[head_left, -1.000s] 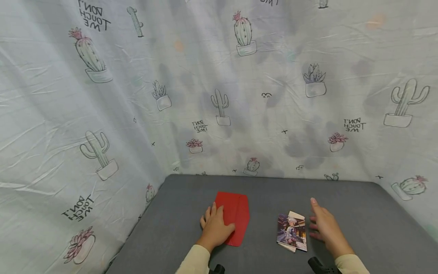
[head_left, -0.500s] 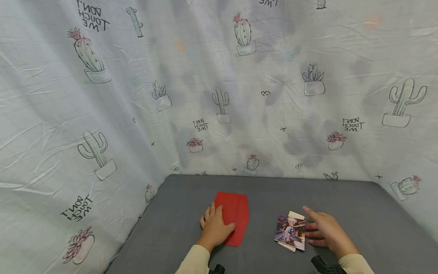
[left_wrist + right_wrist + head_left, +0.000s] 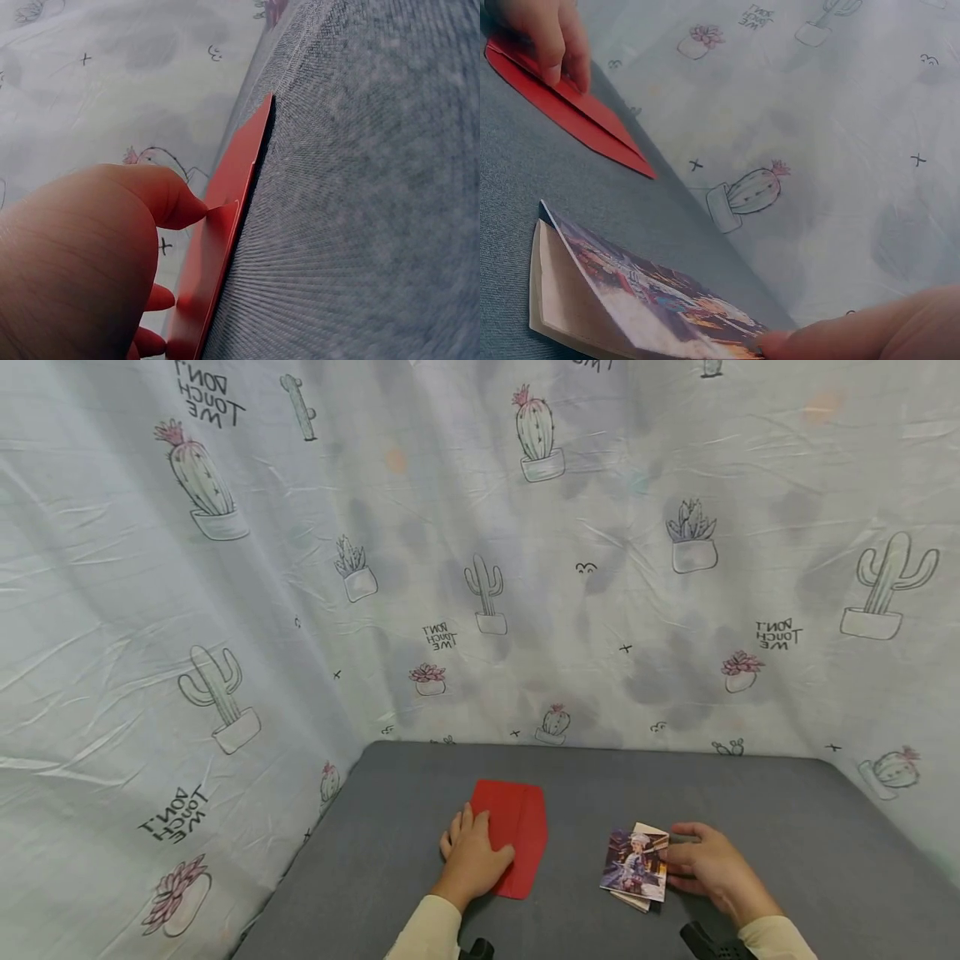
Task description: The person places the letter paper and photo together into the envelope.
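A red envelope (image 3: 529,837) lies on the grey table, its flap spread out to the right. My left hand (image 3: 469,858) rests on the envelope's left part with extended fingers; in the left wrist view the thumb (image 3: 176,199) touches the edge of the pocket. To the right is a small stack of cards. The top one, a glossy picture card (image 3: 634,865) with a printed figure, is pinched at its right edge by my right hand (image 3: 711,866). Seen from the right wrist, this card (image 3: 649,289) tilts up off the pale cards (image 3: 566,296) beneath.
Grey cloth covers the table (image 3: 570,785). A pale curtain (image 3: 585,610) printed with cacti hangs behind it and along the left side. Black wrist gear (image 3: 705,941) shows below the right hand.
My right hand has come left and down to the card stack and taken hold of the top card's edge. That card has shifted slightly left and tilted. The left hand stays on the envelope.
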Available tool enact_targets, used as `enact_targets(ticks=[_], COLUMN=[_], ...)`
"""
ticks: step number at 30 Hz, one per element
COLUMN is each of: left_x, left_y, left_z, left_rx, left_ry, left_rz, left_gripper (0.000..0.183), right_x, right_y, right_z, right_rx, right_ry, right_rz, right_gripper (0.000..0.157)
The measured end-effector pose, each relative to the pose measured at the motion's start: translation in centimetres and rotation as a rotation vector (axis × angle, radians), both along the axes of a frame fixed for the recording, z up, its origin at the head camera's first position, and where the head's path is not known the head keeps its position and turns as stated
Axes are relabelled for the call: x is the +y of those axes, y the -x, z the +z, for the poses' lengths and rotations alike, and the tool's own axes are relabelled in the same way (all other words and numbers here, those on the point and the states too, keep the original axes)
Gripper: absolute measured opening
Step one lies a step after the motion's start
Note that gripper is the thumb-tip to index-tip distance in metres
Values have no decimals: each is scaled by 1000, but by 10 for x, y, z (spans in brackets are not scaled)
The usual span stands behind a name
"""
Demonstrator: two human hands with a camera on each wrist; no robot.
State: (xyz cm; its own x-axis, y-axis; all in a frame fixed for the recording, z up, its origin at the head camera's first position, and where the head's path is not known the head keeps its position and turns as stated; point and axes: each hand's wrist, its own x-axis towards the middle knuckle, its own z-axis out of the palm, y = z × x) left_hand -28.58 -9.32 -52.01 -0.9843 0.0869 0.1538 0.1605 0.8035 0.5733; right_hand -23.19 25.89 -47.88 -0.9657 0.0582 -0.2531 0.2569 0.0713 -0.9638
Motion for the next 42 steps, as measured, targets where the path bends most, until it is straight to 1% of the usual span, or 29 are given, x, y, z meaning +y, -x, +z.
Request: enact_targets(ticks=[2, 6, 9, 17, 23, 30, 37, 42], left_x=[0, 0, 1, 1, 1, 1, 1, 2], left_y=[0, -1, -1, -1, -2, -1, -1, -1], left_z=[0, 0, 0, 1, 3, 4, 5, 4], left_rx=[3, 16, 18, 25, 19, 12, 25, 35], left_ry=[3, 7, 13, 8, -2, -17, -30, -43], left_rz=[-1, -3, -2, 2, -4, -10, 1, 4], left_gripper=[69, 69, 70, 69, 68, 67, 66, 66], right_x=[-1, -2, -2, -13, -25, -35, -43, -48], right_y=[0, 1, 2, 5, 8, 9, 10, 10], right_z=[-2, -4, -5, -4, -6, -7, -8, -9], right_rx=[13, 12, 6, 47, 83, 81, 99, 98], right_ry=[-2, 3, 19, 69, 104, 131, 148, 148], right_rz=[1, -26, -42, -57, -26, -18, 31, 14], right_gripper=[58, 38, 31, 37, 39, 42, 44, 41])
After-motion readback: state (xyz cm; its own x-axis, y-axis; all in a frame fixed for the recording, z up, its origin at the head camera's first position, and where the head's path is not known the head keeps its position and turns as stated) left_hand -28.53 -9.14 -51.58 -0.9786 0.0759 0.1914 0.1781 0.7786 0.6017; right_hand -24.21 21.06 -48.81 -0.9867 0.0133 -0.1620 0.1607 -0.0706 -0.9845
